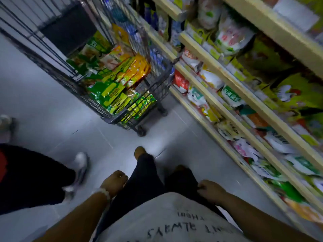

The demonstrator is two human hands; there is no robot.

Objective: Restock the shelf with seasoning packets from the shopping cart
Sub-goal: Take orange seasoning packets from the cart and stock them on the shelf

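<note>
Both hands hang loose, left grip (114, 182) and right grip (210, 190) holding nothing, near cart (157, 81)

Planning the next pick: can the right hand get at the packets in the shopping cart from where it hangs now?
Probably not yet. The right hand hangs by the thigh, holding nothing, and bare floor separates it from the shopping cart. The cart's top is open over the packets, so stepping closer should do.

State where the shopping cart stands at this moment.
In the head view the shopping cart, piled with packets, stands on the floor ahead, upper centre, right beside the shelf on its right.
</note>
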